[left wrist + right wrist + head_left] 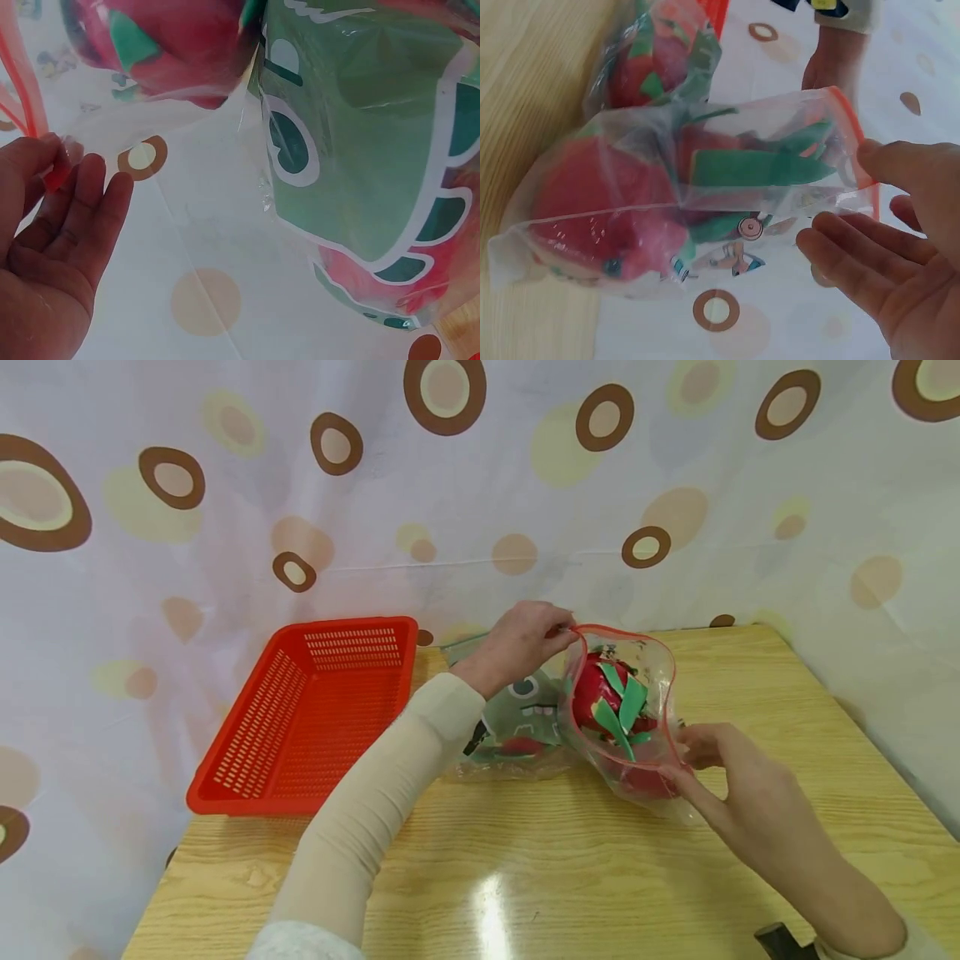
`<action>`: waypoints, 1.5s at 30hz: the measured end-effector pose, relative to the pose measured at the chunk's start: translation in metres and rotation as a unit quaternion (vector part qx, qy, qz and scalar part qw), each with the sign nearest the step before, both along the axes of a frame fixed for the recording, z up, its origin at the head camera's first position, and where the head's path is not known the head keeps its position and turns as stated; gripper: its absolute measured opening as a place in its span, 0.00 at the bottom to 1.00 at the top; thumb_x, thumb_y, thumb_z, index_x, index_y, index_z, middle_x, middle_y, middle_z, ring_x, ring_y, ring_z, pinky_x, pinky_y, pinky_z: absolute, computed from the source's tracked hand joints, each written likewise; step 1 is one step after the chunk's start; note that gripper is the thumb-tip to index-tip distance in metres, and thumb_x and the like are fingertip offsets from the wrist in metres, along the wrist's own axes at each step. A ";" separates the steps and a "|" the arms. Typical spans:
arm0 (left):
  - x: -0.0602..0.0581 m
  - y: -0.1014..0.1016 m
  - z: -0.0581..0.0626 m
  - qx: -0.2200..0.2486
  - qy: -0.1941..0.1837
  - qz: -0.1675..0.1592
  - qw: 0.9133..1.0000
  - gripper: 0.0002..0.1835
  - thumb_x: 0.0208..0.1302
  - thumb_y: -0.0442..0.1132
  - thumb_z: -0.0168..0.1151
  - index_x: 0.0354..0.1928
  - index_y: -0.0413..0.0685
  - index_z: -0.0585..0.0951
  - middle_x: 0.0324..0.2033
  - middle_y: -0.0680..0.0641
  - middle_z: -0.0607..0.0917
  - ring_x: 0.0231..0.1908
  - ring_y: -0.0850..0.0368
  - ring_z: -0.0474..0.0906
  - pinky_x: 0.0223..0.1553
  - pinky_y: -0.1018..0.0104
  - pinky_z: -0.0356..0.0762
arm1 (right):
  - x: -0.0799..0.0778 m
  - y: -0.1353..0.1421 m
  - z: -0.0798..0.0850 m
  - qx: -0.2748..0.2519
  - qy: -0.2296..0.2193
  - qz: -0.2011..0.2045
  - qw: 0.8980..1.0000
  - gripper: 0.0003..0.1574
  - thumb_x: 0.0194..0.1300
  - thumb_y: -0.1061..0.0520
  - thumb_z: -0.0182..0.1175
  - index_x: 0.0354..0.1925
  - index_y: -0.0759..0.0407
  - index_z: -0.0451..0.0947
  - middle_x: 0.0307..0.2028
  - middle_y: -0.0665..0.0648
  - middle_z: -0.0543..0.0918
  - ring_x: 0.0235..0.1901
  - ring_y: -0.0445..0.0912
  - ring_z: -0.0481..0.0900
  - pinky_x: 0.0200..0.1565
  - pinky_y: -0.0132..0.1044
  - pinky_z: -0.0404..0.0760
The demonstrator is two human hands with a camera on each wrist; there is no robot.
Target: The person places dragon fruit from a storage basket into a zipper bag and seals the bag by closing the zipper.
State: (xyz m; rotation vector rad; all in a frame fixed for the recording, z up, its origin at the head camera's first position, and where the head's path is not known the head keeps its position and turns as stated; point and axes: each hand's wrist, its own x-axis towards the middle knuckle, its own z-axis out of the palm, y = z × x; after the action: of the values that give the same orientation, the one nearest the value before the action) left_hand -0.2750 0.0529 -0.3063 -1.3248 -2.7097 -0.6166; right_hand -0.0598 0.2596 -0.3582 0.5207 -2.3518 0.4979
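A clear zip bag (662, 670) with a red zip edge stands with its mouth wide open on the table. Inside it are red dragon fruits (594, 687) with green leafy scales. My left hand (521, 639) pinches the red edge at the far left of the mouth. On the near right side, my right hand (761, 797) holds the same edge between thumb and fingers, as the right wrist view also shows. Just left of this bag lies a second bag (517, 718), printed with a green cartoon face, with red fruit showing through it.
A red plastic basket (300, 727) with slotted walls sits at the left of the wooden table (525, 868). Behind the table hangs a pale cloth (480, 493) with brown ring patterns. My left forearm crosses in front of the basket's right side.
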 end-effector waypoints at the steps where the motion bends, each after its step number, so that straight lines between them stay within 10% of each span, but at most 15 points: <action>1: 0.000 0.000 0.000 0.003 -0.003 0.003 1.000 0.11 0.73 0.42 0.57 0.45 0.47 0.86 0.37 0.50 0.87 0.31 0.60 0.74 0.35 0.72 0.71 | 0.000 0.002 0.000 0.004 0.011 -0.006 1.000 0.39 0.73 0.31 0.43 0.42 0.65 0.76 0.36 0.53 0.82 0.29 0.45 0.82 0.29 0.28 0.77; 12: -0.006 -0.005 -0.005 0.070 -0.043 0.017 0.997 0.11 0.72 0.42 0.58 0.46 0.47 0.86 0.41 0.49 0.88 0.36 0.59 0.79 0.42 0.69 0.77 | -0.005 0.020 0.015 0.013 0.122 -0.035 0.992 0.35 0.78 0.41 0.45 0.29 0.67 0.80 0.28 0.57 0.81 0.21 0.42 0.73 0.18 0.28 0.70; 19: -0.003 -0.008 -0.003 0.100 -0.070 0.017 0.992 0.11 0.72 0.42 0.58 0.47 0.45 0.86 0.43 0.48 0.86 0.38 0.59 0.79 0.42 0.70 0.77 | -0.015 0.041 0.022 -0.108 0.111 -0.027 0.988 0.25 0.73 0.50 0.57 0.35 0.74 0.82 0.31 0.66 0.83 0.41 0.20 0.72 0.46 0.14 0.69; 26: -0.001 -0.011 -0.006 0.119 -0.050 0.008 0.992 0.10 0.71 0.42 0.59 0.46 0.47 0.85 0.37 0.49 0.84 0.33 0.58 0.73 0.36 0.71 0.71 | -0.025 0.056 0.032 -0.176 0.083 -0.081 0.978 0.12 0.67 0.63 0.62 0.40 0.75 0.82 0.42 0.24 0.77 0.44 0.14 0.74 0.49 0.12 0.70; 30: 0.001 -0.011 -0.006 0.125 -0.044 0.001 0.991 0.10 0.71 0.42 0.59 0.47 0.47 0.84 0.35 0.50 0.82 0.31 0.59 0.70 0.34 0.72 0.69 | -0.030 0.065 0.033 -0.207 0.055 -0.103 0.971 0.12 0.69 0.64 0.60 0.43 0.76 0.80 0.39 0.18 0.76 0.37 0.15 0.75 0.41 0.12 0.68; 38: 0.008 -0.008 -0.001 0.117 -0.061 -0.022 0.991 0.10 0.71 0.42 0.59 0.48 0.46 0.83 0.35 0.50 0.80 0.33 0.58 0.69 0.35 0.73 0.69 | -0.042 0.087 0.036 -0.298 0.009 -0.159 0.941 0.06 0.72 0.58 0.57 0.42 0.54 0.81 0.32 0.27 0.80 0.32 0.23 0.78 0.43 0.15 0.74; 45: 0.013 -0.007 0.006 0.072 -0.069 -0.041 0.994 0.09 0.73 0.41 0.57 0.47 0.45 0.81 0.30 0.49 0.75 0.30 0.58 0.66 0.33 0.73 0.64 | -0.058 0.106 0.036 -0.417 -0.045 -0.168 0.892 0.05 0.73 0.56 0.53 0.44 0.52 0.77 0.40 0.43 0.80 0.38 0.29 0.81 0.46 0.18 0.79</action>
State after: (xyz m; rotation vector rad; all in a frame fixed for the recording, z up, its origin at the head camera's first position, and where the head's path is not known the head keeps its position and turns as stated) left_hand -0.2616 0.0461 -0.3002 -1.4117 -2.6645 -0.9257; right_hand -0.1174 0.3651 -0.3219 -0.3101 -1.9799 1.2785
